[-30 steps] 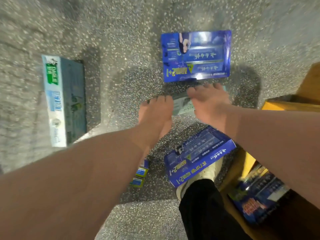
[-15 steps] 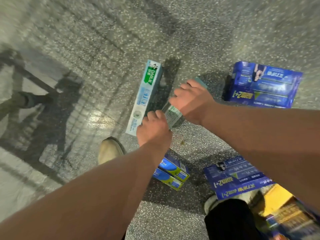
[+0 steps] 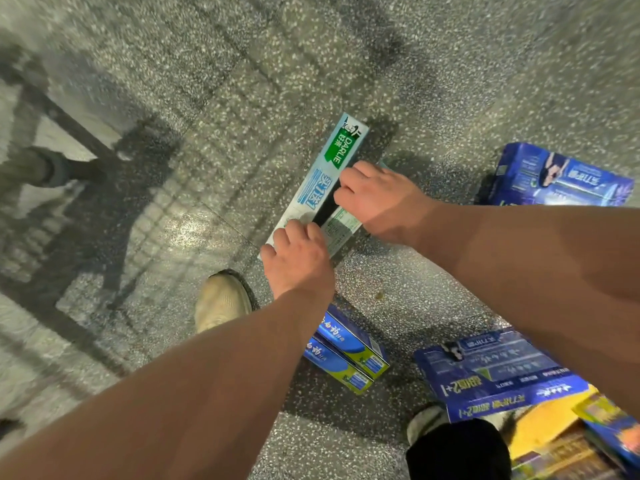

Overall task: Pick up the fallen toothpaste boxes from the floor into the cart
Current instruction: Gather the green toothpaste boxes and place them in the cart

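Both hands hold a small pale green-and-white toothpaste box (image 3: pixel 341 226) just above the speckled floor. My right hand (image 3: pixel 377 199) grips its far part with curled fingers. My left hand (image 3: pixel 298 258) grips its near end. Directly beside it lies a long white and green Darlie box (image 3: pixel 325 168), partly under my hands. A blue two-box pack (image 3: pixel 349 351) lies below my left forearm. One large blue multipack (image 3: pixel 498 372) lies at lower right and another (image 3: pixel 557 178) at right.
A yellow carton (image 3: pixel 543 424) with more packs sits at the bottom right corner. My beige shoe (image 3: pixel 221 299) stands on the floor left of the blue pack; the other shoe (image 3: pixel 426 420) is beside the carton. Cart-like shadows cross the floor at left.
My hands closed round the small box and carried it left until it sits beside the Darlie box. The view swung left, so the blue packs now lie further right.
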Tool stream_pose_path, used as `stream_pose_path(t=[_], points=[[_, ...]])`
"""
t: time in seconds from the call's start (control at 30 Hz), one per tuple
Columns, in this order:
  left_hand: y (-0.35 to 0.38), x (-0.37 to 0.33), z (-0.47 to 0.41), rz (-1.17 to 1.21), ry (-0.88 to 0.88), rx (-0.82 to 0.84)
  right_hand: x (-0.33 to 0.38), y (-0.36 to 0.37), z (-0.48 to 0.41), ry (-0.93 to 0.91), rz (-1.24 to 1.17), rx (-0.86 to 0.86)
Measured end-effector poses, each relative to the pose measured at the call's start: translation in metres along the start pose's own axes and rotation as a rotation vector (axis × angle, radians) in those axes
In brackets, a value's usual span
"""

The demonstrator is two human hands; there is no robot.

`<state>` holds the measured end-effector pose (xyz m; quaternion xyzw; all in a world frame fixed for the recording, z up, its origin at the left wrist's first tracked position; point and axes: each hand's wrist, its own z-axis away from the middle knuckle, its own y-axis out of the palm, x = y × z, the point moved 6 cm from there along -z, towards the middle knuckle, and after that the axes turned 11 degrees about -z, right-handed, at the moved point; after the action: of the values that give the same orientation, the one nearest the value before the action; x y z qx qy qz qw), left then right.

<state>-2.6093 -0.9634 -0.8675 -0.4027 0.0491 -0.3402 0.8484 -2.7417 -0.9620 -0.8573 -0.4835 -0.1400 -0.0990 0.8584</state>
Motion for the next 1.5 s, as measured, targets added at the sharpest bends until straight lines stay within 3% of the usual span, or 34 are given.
stream_pose_path(t=[0.37,0.43,0.57,0.63,0.9,1.03,1.27,1.5], points=[[0.0,0.009,-0.019,0.257,-0.081,0.034,-0.015,-0.018,-0.009,-0.049,0.113,-0.116],[0.0,0.007,-0.022,0.229,-0.064,0.058,-0.018,-0.021,-0.013,-0.037,0.156,-0.157],[0.001,0.0,-0.022,0.174,-0.048,0.073,-0.011,-0.005,-0.028,-0.047,0.22,0.076],[0.004,-0.002,-0.023,0.18,-0.062,0.072,-0.005,0.005,-0.034,-0.041,0.267,0.106],[0.01,-0.009,-0.025,0.156,-0.128,0.079,-0.004,0.014,-0.033,-0.085,0.394,0.03],[-0.005,-0.013,-0.022,0.082,0.004,0.076,-0.008,0.009,-0.006,-0.079,0.35,-0.073],[-0.09,0.014,0.042,0.038,0.237,0.045,0.023,-0.087,0.06,0.043,0.149,0.1],[-0.28,0.075,0.152,-0.008,0.387,-0.039,0.092,-0.293,0.141,0.181,0.161,0.121]])
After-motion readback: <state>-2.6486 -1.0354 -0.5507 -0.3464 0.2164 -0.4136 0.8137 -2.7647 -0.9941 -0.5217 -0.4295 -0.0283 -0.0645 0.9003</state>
